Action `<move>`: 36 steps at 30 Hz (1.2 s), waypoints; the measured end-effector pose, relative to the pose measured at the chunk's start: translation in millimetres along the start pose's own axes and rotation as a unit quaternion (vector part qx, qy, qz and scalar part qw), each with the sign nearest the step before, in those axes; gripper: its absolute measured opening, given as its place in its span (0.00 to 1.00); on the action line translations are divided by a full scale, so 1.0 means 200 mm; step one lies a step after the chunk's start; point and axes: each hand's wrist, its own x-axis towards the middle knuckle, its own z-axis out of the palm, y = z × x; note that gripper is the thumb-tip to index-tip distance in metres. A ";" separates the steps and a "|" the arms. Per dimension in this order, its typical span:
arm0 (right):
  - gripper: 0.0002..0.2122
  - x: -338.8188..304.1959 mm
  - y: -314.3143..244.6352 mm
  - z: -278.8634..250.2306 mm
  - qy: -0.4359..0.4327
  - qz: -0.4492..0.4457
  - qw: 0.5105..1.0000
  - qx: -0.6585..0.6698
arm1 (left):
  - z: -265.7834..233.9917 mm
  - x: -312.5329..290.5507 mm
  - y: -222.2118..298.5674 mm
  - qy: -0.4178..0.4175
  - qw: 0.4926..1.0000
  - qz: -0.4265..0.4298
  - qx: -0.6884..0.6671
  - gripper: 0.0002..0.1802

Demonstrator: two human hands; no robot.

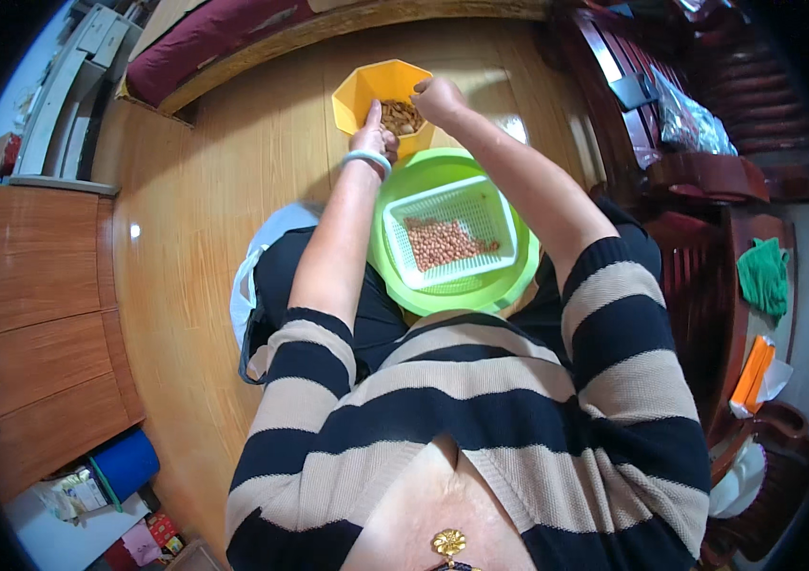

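A yellow angular bin (352, 96) stands on the floor in front of me, with tan-brown pieces that look like peanut shells (403, 116) inside. My left hand (378, 135) is over the bin's near left side, one digit stretched forward and the others curled; whatever they hold is hidden. At the right rim, my right hand (438, 99) is closed, its contents not visible. Nearer to me, between my legs, a white perforated basket (500, 205) sits inside a green basin (388, 262). Shelled peanuts (438, 244), pinkish-brown, lie in a loose layer in the basket.
Dark wooden seating (680, 252) runs along the right, bearing a plastic bag (690, 119), a green cloth (763, 278) and an orange packet (753, 374). Brown cabinets (38, 266) line the left. A whitish bag (266, 252) is beside my left leg. Beyond the bin lies a low wooden-edged platform (262, 57).
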 end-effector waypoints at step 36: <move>0.10 -0.49 0.11 -0.21 -0.124 0.067 0.886 0.442 | 0.07 -0.27 -0.15 -0.272 0.961 -0.019 -0.048 0.14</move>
